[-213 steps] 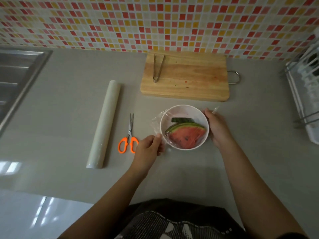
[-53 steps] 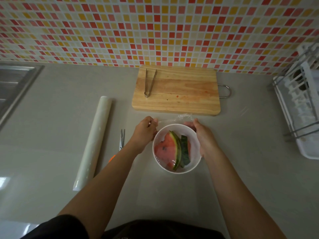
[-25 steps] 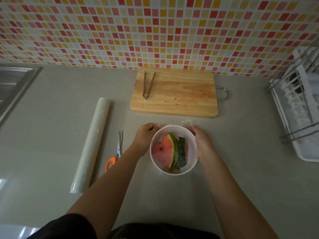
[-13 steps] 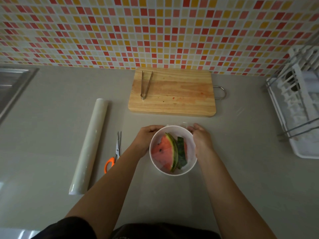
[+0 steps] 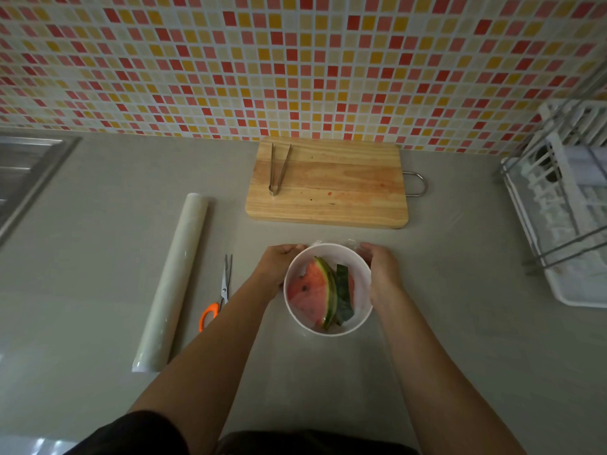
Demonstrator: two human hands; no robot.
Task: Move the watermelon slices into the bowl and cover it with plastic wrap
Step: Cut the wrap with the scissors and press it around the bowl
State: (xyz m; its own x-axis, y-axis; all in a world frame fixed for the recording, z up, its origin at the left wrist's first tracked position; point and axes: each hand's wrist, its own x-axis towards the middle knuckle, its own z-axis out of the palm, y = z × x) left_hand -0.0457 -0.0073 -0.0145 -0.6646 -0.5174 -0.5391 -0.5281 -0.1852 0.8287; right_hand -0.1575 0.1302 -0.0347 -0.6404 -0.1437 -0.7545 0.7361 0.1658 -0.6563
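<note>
A white bowl stands on the grey counter in front of me, holding watermelon slices under a clear film of plastic wrap. My left hand curls against the bowl's left side near the far rim. On the right side, my right hand wraps around the bowl, fingers at the far rim where a bit of crumpled wrap shows. Both hands press the wrap against the bowl's wall.
A roll of plastic wrap lies at the left, with orange-handled scissors beside it. Behind the bowl sits a wooden cutting board with metal tongs. A dish rack stands at the right, a sink at the far left.
Since two seconds ago both hands have drawn the loose wrap down from behind the bowl and closed in on its far sides. The bowl has stayed in place.
</note>
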